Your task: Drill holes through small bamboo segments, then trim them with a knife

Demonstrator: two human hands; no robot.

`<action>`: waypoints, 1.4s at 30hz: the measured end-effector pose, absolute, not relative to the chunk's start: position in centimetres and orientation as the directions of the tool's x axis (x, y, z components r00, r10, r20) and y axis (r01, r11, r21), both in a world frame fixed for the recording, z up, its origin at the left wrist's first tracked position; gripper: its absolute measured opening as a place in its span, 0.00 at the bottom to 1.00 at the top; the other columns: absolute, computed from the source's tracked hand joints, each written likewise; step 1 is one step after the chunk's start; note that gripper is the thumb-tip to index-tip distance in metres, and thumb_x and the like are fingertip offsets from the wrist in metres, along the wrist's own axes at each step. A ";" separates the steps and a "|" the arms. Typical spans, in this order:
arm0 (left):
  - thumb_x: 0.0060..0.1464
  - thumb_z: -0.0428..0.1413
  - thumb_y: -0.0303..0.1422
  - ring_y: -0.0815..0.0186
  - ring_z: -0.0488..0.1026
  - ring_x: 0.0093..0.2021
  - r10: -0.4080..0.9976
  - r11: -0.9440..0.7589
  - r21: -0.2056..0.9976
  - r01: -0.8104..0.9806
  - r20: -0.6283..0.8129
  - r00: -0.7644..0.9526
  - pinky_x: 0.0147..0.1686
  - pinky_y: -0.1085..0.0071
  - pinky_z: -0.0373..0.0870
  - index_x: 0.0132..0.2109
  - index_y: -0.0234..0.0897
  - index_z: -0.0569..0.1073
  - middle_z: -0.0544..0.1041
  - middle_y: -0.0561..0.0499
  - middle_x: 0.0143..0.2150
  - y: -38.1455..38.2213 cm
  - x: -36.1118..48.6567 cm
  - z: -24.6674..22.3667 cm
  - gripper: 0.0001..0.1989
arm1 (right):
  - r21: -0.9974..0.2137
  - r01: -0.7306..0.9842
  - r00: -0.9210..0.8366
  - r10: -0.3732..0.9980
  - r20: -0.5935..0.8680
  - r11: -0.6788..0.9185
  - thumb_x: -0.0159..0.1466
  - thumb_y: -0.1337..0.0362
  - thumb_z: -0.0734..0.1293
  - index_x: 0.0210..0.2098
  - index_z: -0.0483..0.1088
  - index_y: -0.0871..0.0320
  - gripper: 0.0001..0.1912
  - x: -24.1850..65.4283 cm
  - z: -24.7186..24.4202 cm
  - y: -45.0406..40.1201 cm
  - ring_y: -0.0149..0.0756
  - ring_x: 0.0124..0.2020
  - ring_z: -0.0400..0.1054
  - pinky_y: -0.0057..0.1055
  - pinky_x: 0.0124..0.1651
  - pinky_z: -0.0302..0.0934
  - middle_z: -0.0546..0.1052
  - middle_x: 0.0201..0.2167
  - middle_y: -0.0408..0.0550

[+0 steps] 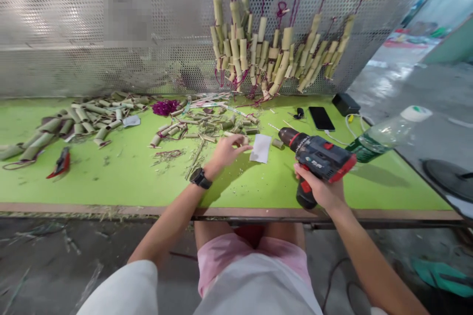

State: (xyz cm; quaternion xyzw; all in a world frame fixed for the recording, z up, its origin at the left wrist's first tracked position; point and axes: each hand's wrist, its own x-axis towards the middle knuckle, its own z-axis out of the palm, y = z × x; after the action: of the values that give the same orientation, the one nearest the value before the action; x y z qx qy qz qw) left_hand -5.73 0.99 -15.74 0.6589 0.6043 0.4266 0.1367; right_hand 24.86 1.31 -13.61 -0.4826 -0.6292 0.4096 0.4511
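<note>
My right hand [320,188] grips a black and red cordless drill [320,157], its bit pointing to the upper left over the green table. My left hand [227,151], below a black wristwatch [200,178], has thumb and fingers closed around a small piece of bamboo [244,141]. Just right of its fingertips lies a white paper [260,148]. Between the paper and the drill's chuck is a short bamboo tube [277,143]. Cut bamboo pieces and shavings [221,122] lie behind the left hand.
Strung bamboo bundles [258,49] hang on the perforated metal panel. A bamboo pile [81,118], red-handled pruners [61,162] and purple cord [165,107] are at left. A phone [321,118], black box [346,104] and plastic bottle [384,135] stand or lie at right, on the green table [129,182].
</note>
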 end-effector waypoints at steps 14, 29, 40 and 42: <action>0.58 0.64 0.40 0.62 0.75 0.36 0.993 -0.121 0.902 0.415 0.109 0.053 0.37 0.65 0.75 0.59 0.35 0.72 0.80 0.48 0.42 -10.1 3.8 -10.6 0.26 | -0.981 -0.192 -0.200 0.979 0.045 0.006 0.54 0.43 0.81 0.47 0.80 0.55 0.30 16.4 -11.2 -0.3 0.49 0.40 0.80 0.48 0.52 0.75 0.85 0.36 0.48; 0.46 0.63 0.45 0.50 0.78 0.34 0.590 0.704 0.453 0.547 0.055 -0.805 0.33 0.61 0.70 0.44 0.38 0.78 0.79 0.47 0.30 -18.1 -18.8 -11.3 0.21 | -0.692 0.344 -0.869 0.494 0.020 0.634 0.66 0.48 0.73 0.56 0.83 0.49 0.22 18.1 -11.4 4.9 0.60 0.65 0.74 0.55 0.70 0.66 0.81 0.63 0.53; 0.47 0.57 0.54 0.43 0.82 0.37 0.382 0.898 0.243 0.367 -0.013 -0.924 0.32 0.60 0.73 0.34 0.37 0.80 0.81 0.39 0.29 -21.5 -29.5 -14.1 0.24 | -0.659 0.336 -0.855 0.512 0.087 0.673 0.68 0.50 0.70 0.48 0.86 0.47 0.16 18.8 -13.2 12.1 0.56 0.50 0.82 0.47 0.49 0.76 0.86 0.54 0.51; 0.46 0.58 0.56 0.40 0.82 0.38 0.404 0.893 0.220 0.392 -0.010 -0.915 0.34 0.59 0.74 0.35 0.35 0.80 0.82 0.36 0.31 -21.7 -30.0 -14.1 0.26 | -0.664 0.329 -0.857 0.507 0.088 0.671 0.69 0.49 0.69 0.46 0.86 0.48 0.16 18.1 -13.7 12.6 0.55 0.49 0.82 0.49 0.49 0.75 0.86 0.53 0.52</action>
State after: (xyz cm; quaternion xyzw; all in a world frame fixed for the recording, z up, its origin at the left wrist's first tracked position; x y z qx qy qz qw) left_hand -29.96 -21.66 -14.08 0.2046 0.9726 0.1071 0.0276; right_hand 18.13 12.57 -13.73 -0.2311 -0.9043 0.3331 0.1339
